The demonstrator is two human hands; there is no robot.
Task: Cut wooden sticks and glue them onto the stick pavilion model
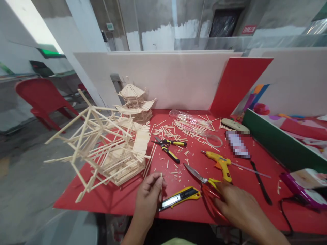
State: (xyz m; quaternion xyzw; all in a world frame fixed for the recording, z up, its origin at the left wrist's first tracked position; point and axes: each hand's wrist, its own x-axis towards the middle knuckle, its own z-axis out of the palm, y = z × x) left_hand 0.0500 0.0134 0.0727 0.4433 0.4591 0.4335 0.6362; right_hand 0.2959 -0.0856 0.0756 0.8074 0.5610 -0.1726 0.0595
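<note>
My left hand (148,197) is at the red table's (102,200) front edge, its fingers pinched on a short wooden stick (161,175) held upright. My right hand (240,207) lies over the red handles of a pair of scissors (204,182), whose blades point up and left; the fingers are curled at the handles. A yellow utility knife (180,197) lies between the two hands. To the left stands a large framework of wooden sticks (102,146).
A yellow glue gun (221,164), yellow-handled pliers (168,148), loose sticks and a plastic bag (190,122) lie mid-table. A small stick pagoda (135,102) stands at the back. White and red boards (237,85) wall the rear. A red chair (43,98) stands left.
</note>
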